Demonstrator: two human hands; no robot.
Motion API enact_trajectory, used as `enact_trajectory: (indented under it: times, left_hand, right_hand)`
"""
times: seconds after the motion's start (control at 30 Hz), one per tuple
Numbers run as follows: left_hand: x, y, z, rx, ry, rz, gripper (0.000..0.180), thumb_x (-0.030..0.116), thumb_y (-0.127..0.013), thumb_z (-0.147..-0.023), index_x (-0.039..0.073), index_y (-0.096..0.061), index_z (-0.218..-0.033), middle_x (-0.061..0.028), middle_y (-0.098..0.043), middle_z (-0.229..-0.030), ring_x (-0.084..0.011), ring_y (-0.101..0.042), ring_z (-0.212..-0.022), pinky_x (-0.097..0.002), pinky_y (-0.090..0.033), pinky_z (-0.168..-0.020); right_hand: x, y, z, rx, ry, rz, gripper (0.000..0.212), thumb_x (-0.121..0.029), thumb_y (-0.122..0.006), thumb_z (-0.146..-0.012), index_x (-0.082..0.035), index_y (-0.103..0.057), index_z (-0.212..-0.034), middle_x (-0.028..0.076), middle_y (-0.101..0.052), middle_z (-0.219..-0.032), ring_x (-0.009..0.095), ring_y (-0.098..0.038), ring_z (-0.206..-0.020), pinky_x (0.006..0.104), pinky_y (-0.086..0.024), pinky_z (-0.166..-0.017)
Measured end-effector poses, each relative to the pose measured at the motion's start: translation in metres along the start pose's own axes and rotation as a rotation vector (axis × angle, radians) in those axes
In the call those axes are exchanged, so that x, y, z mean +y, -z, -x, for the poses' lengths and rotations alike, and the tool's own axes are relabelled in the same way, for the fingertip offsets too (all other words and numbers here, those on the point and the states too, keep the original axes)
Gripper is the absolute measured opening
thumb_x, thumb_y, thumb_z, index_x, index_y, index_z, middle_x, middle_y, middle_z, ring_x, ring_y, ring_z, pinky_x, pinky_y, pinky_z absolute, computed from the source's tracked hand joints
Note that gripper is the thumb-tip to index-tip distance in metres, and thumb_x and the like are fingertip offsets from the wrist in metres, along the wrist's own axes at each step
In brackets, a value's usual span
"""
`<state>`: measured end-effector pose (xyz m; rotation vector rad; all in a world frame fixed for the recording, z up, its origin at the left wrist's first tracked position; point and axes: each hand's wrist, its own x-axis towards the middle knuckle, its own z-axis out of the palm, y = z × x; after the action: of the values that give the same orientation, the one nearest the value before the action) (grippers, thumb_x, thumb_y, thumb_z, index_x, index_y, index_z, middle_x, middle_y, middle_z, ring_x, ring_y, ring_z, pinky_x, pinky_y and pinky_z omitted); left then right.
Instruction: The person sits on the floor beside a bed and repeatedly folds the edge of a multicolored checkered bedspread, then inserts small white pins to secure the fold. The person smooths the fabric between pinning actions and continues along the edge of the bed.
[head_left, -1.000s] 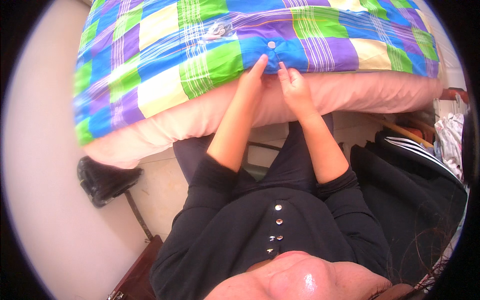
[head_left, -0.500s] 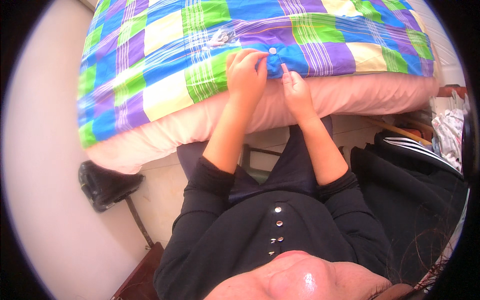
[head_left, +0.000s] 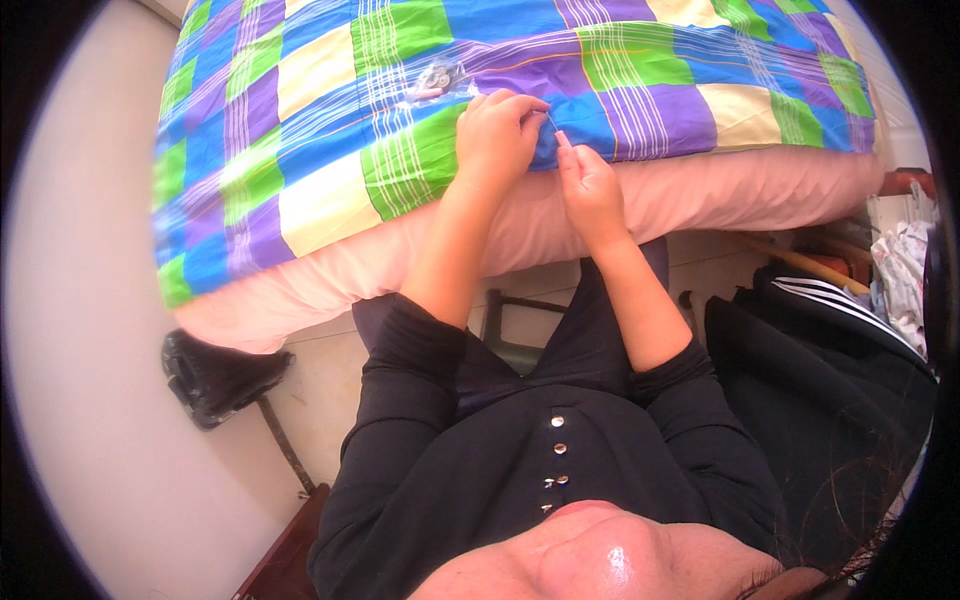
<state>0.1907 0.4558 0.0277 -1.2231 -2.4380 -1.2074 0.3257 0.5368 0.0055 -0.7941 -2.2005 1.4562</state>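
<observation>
From where I stand, the checked cloth (head_left: 320, 190) lies over pink bedding (head_left: 740, 185), its near edge facing the seated person. The left hand (head_left: 495, 135) is positioned above this edge, fingers curled to a narrow grip; I cannot tell what the fingertips hold. The right hand (head_left: 593, 195) pinches a small pale piece (head_left: 561, 138), kind unclear, just beside the left. A thin thread (head_left: 551, 121) spans the two hands. A clear packet (head_left: 437, 82) rests on the cloth, beyond the left hand.
</observation>
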Motion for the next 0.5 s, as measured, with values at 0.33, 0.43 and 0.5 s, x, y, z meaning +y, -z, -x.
enact_trajectory:
  times: [0.33,0.43,0.5]
  left_hand:
    - [-0.013,0.000,-0.002,-0.035,-0.045,0.118,0.008,0.014,-0.074,-0.075,0.012,-0.075,-0.082,-0.0053,-0.068,-0.081,-0.0290,-0.062,-0.080,-0.0397,-0.050,-0.074]
    - [-0.020,0.003,-0.006,-0.157,0.015,0.199,0.009,0.015,-0.075,-0.074,0.011,-0.076,-0.082,-0.0066,-0.068,-0.081,-0.0292,-0.063,-0.079,-0.0395,-0.050,-0.074]
    - [-0.023,0.004,-0.009,-0.190,0.012,0.216,0.009,0.015,-0.075,-0.074,0.011,-0.077,-0.083,-0.0070,-0.068,-0.081,-0.0288,-0.063,-0.079,-0.0390,-0.051,-0.074]
  right_hand:
    - [-0.002,0.016,-0.001,0.037,0.157,0.256,0.031,-0.034,-0.057,-0.097,-0.009,-0.058,-0.079,0.015,-0.058,-0.067,0.038,-0.056,-0.062,0.0458,-0.043,-0.056]
    - [-0.002,0.025,-0.006,0.019,0.254,0.316,0.028,-0.031,-0.058,-0.096,-0.009,-0.059,-0.079,0.015,-0.057,-0.068,0.037,-0.056,-0.062,0.0449,-0.043,-0.055]
    - [-0.002,0.029,-0.011,0.025,0.324,0.346,0.026,-0.028,-0.060,-0.096,-0.008,-0.062,-0.078,0.016,-0.055,-0.068,0.036,-0.054,-0.060,0.0424,-0.043,-0.055]
